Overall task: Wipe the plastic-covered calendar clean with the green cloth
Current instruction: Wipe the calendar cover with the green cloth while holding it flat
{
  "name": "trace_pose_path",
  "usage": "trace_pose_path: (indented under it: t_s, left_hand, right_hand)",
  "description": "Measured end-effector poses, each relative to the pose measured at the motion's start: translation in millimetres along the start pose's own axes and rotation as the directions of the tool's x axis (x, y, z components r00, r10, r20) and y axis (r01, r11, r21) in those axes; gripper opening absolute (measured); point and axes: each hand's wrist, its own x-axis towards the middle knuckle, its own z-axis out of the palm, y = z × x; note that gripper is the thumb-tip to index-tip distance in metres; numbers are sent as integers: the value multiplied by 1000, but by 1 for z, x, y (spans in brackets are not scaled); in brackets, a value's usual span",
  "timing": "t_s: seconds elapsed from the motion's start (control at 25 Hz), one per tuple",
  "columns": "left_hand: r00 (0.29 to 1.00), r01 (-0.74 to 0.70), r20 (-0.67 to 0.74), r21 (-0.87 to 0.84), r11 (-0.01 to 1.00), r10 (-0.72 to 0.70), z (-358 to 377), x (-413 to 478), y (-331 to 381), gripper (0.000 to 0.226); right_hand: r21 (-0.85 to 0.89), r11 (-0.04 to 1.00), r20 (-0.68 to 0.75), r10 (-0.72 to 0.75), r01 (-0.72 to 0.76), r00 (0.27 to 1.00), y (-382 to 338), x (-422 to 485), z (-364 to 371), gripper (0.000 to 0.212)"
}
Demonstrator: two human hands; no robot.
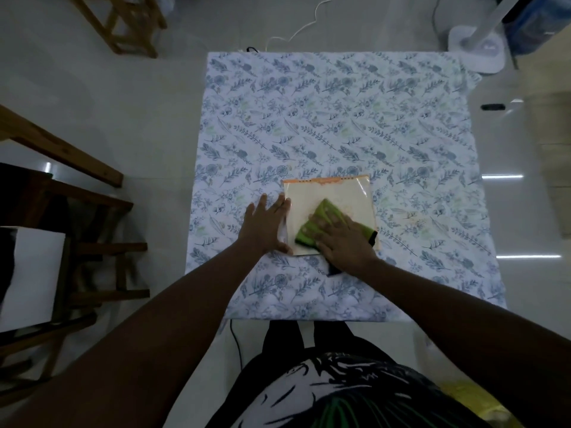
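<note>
The calendar, cream with an orange top strip and a shiny plastic cover, lies flat on the floral tablecloth near the table's front middle. A folded green cloth with a dark edge rests on its lower right part. My right hand presses flat on top of the cloth, fingers spread over it. My left hand lies flat on the tablecloth against the calendar's left edge, fingers apart and thumb along the lower corner. The calendar's bottom right corner is hidden under the cloth and my right hand.
The square table with its blue leaf-print cloth stands on a pale tiled floor. Wooden furniture and a white box sit at the left. A white fan base stands at the far right, a white cable behind.
</note>
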Motion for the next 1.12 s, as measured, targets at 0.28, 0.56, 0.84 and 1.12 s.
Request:
trace_pose_path:
  t_s: [0.28,0.56,0.84,1.12]
  left_hand:
    - [997,25,-66,-46,999,-28,16,-4,-9,136]
    - [998,-3,-59,-67,998,-1,20,-4,-14,138]
    - [999,0,-46,-102,995,-5,18,-2,-13,137]
    - [999,-17,-33,-74,997,15,16,-4,-11,130]
  right_hand:
    - [47,991,-36,124,-123,992,-48,-7,10,48]
    - [132,943,-61,315,-305,947,-29,73,-13,46]
    - [35,999,-40,36,-34,999,-40,4,10,47]
    - [209,792,-116,603,-574,789,-30,68,-5,48]
